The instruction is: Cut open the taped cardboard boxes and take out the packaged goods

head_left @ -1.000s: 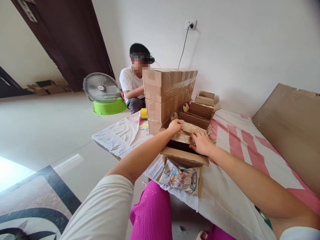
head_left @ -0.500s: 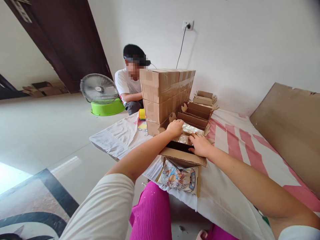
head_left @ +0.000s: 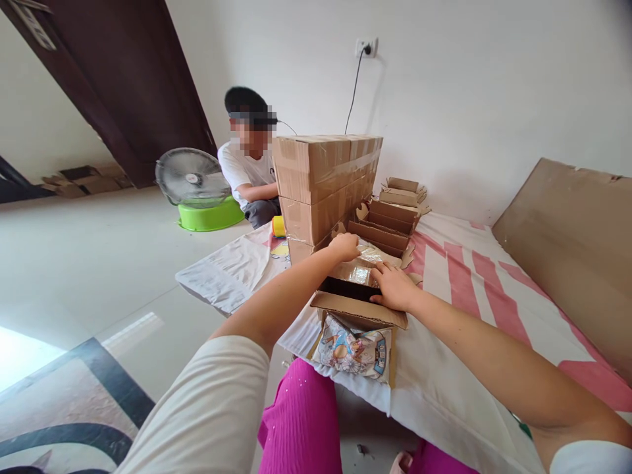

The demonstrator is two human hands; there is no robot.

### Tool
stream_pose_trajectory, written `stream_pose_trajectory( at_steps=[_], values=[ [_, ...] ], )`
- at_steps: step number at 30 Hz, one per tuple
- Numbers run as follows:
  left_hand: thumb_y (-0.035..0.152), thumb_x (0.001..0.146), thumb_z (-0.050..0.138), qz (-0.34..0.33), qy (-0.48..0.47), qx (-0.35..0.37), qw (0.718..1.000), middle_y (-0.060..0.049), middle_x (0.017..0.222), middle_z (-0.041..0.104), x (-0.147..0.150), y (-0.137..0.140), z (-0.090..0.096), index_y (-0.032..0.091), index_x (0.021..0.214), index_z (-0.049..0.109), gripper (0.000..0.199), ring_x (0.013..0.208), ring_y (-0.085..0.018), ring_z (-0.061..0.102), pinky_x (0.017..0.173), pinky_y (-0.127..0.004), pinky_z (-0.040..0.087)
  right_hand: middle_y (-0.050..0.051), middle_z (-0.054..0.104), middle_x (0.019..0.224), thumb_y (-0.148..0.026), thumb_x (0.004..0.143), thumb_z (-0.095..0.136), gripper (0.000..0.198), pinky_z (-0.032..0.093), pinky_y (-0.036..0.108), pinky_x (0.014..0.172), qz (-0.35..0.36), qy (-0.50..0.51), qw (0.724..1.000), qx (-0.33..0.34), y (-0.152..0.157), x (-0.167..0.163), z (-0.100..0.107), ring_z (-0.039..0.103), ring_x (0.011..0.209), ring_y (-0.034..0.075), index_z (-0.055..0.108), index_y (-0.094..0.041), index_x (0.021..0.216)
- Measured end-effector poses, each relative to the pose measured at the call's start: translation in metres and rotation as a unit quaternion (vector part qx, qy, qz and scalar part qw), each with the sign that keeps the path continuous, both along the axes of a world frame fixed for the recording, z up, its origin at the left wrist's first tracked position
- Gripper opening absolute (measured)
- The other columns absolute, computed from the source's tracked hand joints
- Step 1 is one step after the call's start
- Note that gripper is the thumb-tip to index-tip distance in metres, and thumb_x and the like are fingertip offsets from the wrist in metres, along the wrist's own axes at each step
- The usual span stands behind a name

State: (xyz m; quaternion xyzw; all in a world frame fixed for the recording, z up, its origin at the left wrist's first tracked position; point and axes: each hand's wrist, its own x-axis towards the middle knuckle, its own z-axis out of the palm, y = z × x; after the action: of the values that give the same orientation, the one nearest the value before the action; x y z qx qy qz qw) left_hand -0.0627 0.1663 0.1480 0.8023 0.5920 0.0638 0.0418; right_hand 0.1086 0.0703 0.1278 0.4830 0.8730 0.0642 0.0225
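An open cardboard box (head_left: 358, 311) stands near the front edge of the cloth-covered table, and shiny plastic-wrapped packages (head_left: 359, 272) show inside it. Over the box's far left part is my left hand (head_left: 344, 247), its fingers curled down at the wrapping; what they grip is hidden. My right hand (head_left: 394, 284) rests at the box's right side, thumb apart and fingers stretched over the packages. Against the front of the box leans a glossy printed pouch (head_left: 349, 352) with a colourful cartoon picture.
Taped cartons (head_left: 316, 178) form a tall stack on the left. Behind are open boxes (head_left: 390, 220) and flattened cardboard (head_left: 402, 191). A person (head_left: 249, 164) crouches beyond the stack, near a fan (head_left: 192, 176) on a green tub (head_left: 210, 214). A cardboard sheet (head_left: 567, 250) leans at right.
My left hand has lifted slightly and its fingers have curled in, showing more of the wrapped packages. My right hand stays nearly in place. The other person appears farther left of the stack.
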Motion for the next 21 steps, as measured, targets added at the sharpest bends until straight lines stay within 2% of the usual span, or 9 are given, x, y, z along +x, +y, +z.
stream_pose_trajectory(
  at_steps=[5, 9, 11, 14, 21],
  values=[
    [0.029, 0.077, 0.070, -0.039, 0.026, -0.043, 0.998, -0.011, 0.128, 0.062, 0.025, 0.016, 0.012, 0.018, 0.121, 0.062, 0.046, 0.120, -0.027, 0.057, 0.101, -0.031, 0.044, 0.023, 0.041, 0.147, -0.046, 0.077, 0.073, 0.066, 0.037, 0.051, 0.106, -0.008, -0.015, 1.000, 0.002, -0.001, -0.001, -0.003, 0.037, 0.137, 0.038, 0.051, -0.013, 0.129],
    [0.034, 0.086, 0.066, -0.072, 0.045, -0.094, 0.992, -0.009, 0.117, 0.066, 0.040, 0.023, 0.014, 0.017, 0.114, 0.064, 0.033, 0.108, -0.023, 0.063, 0.097, -0.041, 0.049, 0.023, 0.042, 0.147, -0.048, 0.077, 0.072, 0.069, 0.035, 0.050, 0.109, -0.007, -0.022, 1.000, 0.009, -0.003, -0.002, -0.004, 0.036, 0.138, 0.038, 0.050, -0.011, 0.132],
    [0.030, 0.087, 0.064, -0.078, 0.048, -0.101, 0.991, -0.008, 0.110, 0.069, 0.041, 0.024, 0.016, 0.016, 0.108, 0.067, 0.026, 0.103, -0.021, 0.065, 0.093, -0.037, 0.051, 0.023, 0.042, 0.147, -0.049, 0.077, 0.072, 0.070, 0.034, 0.049, 0.109, -0.007, -0.024, 1.000, 0.011, -0.004, -0.002, -0.003, 0.035, 0.139, 0.037, 0.050, -0.012, 0.132],
    [0.022, 0.076, 0.068, -0.076, 0.040, -0.087, 0.992, -0.007, 0.101, 0.073, 0.037, 0.024, 0.018, 0.017, 0.102, 0.072, 0.026, 0.098, -0.022, 0.067, 0.086, -0.026, 0.051, 0.023, 0.039, 0.149, -0.049, 0.078, 0.072, 0.072, 0.033, 0.048, 0.111, -0.012, -0.033, 0.999, 0.006, -0.005, -0.004, -0.002, 0.032, 0.141, 0.038, 0.049, -0.011, 0.135],
    [0.021, 0.071, 0.065, -0.063, 0.004, -0.029, 0.998, -0.005, 0.112, 0.071, 0.029, 0.018, 0.015, 0.021, 0.107, 0.071, 0.037, 0.106, -0.022, 0.065, 0.088, -0.023, 0.049, 0.023, 0.040, 0.149, -0.048, 0.078, 0.071, 0.074, 0.033, 0.050, 0.111, -0.010, -0.021, 1.000, 0.004, -0.006, -0.003, -0.003, 0.024, 0.144, 0.040, 0.048, -0.010, 0.136]
  ],
)
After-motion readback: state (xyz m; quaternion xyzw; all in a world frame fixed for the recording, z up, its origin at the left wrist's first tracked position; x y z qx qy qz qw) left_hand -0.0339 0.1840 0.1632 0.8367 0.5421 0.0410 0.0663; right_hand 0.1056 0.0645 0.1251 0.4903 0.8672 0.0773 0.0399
